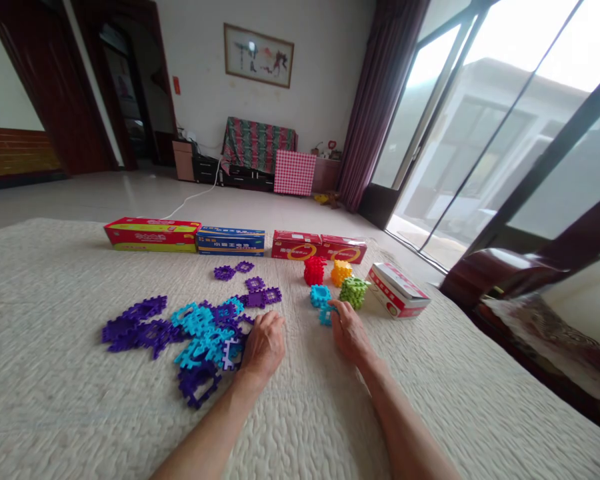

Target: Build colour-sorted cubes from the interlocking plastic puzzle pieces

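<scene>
My right hand pinches a light blue interlocking tile between thumb and fingers, low over the quilted cover. Just beyond it sits a light blue block built of such tiles. Red, yellow and green cube-like blocks stand close by. My left hand is curled at the right edge of a loose pile; its fingertips and whatever they hold are hidden. That pile mixes purple tiles with light blue tiles. A pale lilac tile lies beside my left hand.
Along the back stand a red-and-green box, a blue box and two red boxes. A white-and-red box lies at the right. Several purple tiles are scattered behind the pile. The quilted cover spreads underneath.
</scene>
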Demonstrator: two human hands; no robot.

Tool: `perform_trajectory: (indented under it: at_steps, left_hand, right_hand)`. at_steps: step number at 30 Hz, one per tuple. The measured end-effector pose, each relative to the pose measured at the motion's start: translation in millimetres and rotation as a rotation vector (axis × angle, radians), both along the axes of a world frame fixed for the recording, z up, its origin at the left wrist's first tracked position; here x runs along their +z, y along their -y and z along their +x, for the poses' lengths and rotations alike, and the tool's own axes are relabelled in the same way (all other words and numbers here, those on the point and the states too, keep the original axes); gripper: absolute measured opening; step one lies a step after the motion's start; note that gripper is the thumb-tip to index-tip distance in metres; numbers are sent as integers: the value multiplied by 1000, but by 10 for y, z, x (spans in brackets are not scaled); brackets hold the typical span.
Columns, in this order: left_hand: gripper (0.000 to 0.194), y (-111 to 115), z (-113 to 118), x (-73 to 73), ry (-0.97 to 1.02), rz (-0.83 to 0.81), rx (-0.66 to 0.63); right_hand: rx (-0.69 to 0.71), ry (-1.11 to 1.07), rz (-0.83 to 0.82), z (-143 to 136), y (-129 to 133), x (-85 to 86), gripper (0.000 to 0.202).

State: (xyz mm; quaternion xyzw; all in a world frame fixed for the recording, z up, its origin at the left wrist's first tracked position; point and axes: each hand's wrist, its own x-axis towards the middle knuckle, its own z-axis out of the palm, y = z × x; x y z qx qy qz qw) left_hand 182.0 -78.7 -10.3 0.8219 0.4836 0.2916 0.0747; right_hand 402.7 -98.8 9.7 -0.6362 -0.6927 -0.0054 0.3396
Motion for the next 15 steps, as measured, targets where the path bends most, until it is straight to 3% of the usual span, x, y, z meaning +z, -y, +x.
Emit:
perform_trajectory:
  at_steps: [5, 8, 11, 15]
  left_hand:
    - [33, 3, 4, -8, 1, 15, 5]
    - [32, -1, 3, -16, -1, 19, 4]
    - [32, -6, 1, -18, -10, 18, 3]
    - [33, -9, 3, -23, -9, 14, 9]
  right_hand:
    - [-205, 19, 58, -162, -28, -122, 39]
    - [-276, 26, 69, -242, -49, -154, 33]
    - [-251, -4, 93, -275, -43, -115, 28]
    - [-84, -105, 46, -294, 10, -6, 24]
